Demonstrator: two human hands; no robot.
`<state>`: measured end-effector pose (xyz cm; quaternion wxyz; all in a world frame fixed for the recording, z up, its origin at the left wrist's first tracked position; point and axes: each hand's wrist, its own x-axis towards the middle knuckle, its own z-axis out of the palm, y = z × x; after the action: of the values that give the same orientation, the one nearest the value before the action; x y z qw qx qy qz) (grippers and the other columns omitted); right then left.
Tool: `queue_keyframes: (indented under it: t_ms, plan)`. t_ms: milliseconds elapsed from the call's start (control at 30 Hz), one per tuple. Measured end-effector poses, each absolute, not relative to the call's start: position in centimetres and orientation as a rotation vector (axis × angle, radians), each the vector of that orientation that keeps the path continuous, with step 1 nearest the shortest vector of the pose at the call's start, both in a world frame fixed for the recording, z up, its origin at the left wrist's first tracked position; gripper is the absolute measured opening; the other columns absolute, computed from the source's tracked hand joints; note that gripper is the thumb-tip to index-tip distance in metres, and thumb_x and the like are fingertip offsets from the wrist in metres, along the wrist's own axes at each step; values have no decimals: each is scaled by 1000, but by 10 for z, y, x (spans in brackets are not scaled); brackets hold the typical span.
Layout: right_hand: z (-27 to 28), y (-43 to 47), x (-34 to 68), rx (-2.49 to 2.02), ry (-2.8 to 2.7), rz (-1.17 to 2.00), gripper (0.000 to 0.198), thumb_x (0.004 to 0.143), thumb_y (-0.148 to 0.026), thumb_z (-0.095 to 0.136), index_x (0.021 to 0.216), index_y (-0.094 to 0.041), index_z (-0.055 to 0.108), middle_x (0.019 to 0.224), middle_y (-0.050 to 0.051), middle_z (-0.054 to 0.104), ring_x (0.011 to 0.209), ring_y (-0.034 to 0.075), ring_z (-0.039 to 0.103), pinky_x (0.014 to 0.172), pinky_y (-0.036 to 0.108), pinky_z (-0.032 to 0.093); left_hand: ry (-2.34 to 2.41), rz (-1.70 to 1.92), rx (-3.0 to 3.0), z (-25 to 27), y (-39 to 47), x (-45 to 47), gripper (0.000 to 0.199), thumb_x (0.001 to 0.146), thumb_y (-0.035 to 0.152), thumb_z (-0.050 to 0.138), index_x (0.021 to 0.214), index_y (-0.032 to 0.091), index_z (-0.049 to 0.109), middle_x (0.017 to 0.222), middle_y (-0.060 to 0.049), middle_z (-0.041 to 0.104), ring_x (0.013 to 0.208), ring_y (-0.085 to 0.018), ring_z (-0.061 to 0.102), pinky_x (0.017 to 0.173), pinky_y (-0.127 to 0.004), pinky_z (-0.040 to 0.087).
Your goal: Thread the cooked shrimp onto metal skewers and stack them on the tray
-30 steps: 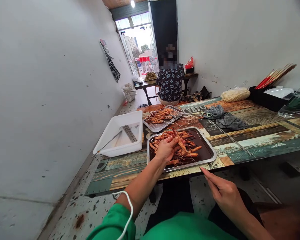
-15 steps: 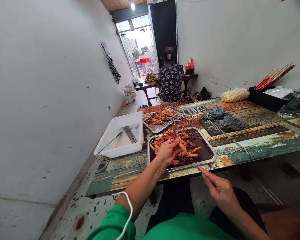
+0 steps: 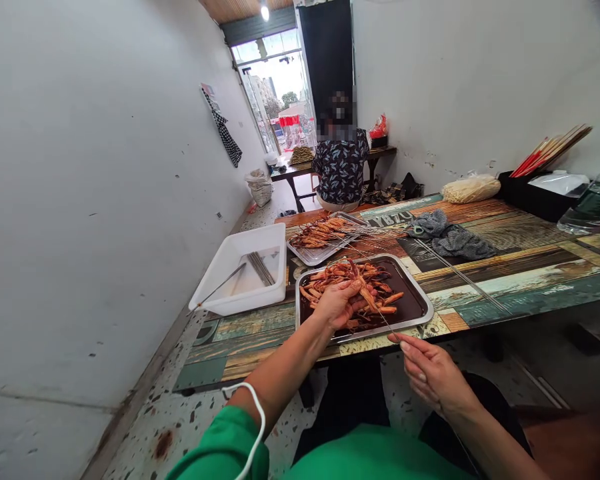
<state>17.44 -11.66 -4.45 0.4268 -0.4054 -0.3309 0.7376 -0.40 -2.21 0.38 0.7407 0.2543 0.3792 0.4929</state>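
Observation:
Over a metal tray [image 3: 427, 310], my left hand [image 3: 337, 305] is closed around an orange-brown strip of food [image 3: 367, 293]. Its exact kind is hard to make out. More such strips [image 3: 325, 273] lie heaped in dark liquid in the same tray. Just off the tray's near edge, my right hand [image 3: 433, 373] pinches a thin metal skewer [image 3: 389, 327]. The skewer's far end meets the lower end of the held strip; how deep it goes I cannot see.
Behind stands a second tray [image 3: 313, 257] of skewered strips. A white tub [image 3: 235, 303] at left holds several metal skewers. To the right lie loose skewers [image 3: 463, 277], grey cloths [image 3: 463, 241], a bagged bundle [image 3: 470, 189] and a black box [image 3: 535, 200]. Another person [image 3: 341, 167] sits further back.
My right hand has shifted slightly left along the skewer, closer to the tray. My left hand and the strip stay nearly where they were.

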Motion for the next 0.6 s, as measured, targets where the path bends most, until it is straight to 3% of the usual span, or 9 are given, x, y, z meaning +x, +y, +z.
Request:
queue_keyframes:
  t_ms: [200, 333, 400, 500, 600]
  plan:
    - [-39, -112, 174, -945, -755, 1971, 53, 73, -41, 66, 119, -16, 58, 41, -13, 34, 25, 1, 14, 21, 13, 18, 851, 1067, 551, 1, -23, -3, 12, 83, 9, 52, 75, 7, 61, 73, -10, 68, 74, -18, 68, 77, -33, 54]
    - [-46, -113, 170, -1104, -996, 1666, 56, 74, -48, 63, 117, -12, 61, 40, -12, 32, 26, 2, 20, 24, 16, 19, 851, 1058, 569, 1, -23, -2, 14, 84, 10, 51, 75, 7, 62, 73, -10, 68, 71, -17, 68, 70, -27, 55]
    - [-48, -112, 169, -1146, -1098, 1472, 50, 74, -47, 63, 109, -11, 67, 40, -8, 38, 31, 4, 31, 29, 18, 26, 850, 1056, 576, 1, -23, -2, 12, 83, 11, 54, 75, 7, 62, 74, -10, 68, 72, -17, 68, 70, -28, 55]
    - [-51, -110, 170, -1160, -1136, 1297, 34, 71, -39, 67, 97, -18, 74, 61, 3, 63, 56, 15, 57, 47, 25, 46, 853, 1061, 583, 2, -22, -1, 7, 80, 12, 59, 75, 8, 62, 75, -10, 68, 76, -19, 68, 76, -32, 55]
    - [-52, -108, 171, -1155, -1116, 1230, 26, 67, -33, 70, 91, -24, 75, 94, 7, 70, 92, 23, 61, 73, 28, 51, 853, 1073, 589, 2, -22, -1, 7, 79, 13, 61, 73, 8, 61, 74, -10, 68, 80, -20, 68, 81, -36, 53]
